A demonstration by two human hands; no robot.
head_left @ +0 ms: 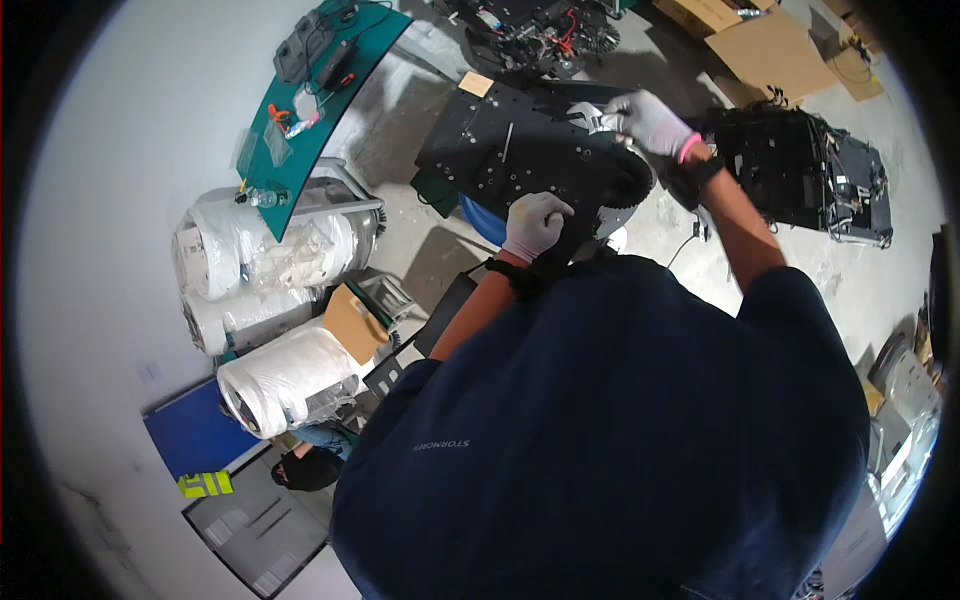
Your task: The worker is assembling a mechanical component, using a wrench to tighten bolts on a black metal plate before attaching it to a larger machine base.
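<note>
A black plate-like machine base [470, 150] with many holes and screws lies in front of me, a toothed black wheel [632, 180] at its right side. My right hand [652, 125], in a white glove with a pink cuff, is closed around a silver adjustable wrench [592, 118]. The wrench's jaws are over the upper right part of the base. My left hand [535, 226], in a white glove too, rests at the base's near edge with its fingers curled. Whatever those fingers may hold is hidden. A thin metal rod [508, 141] lies on the base, and a small cardboard piece [475, 84] sits at its far corner.
Another black machine chassis [790, 165] stands to the right, and one with exposed wires [545, 35] at the back. A green table [335, 110] holds tools at the left. Below it are white wrapped cylindrical units [290, 380]. Another person [308, 468] is at the lower left. Cardboard boxes [770, 50] lie far right.
</note>
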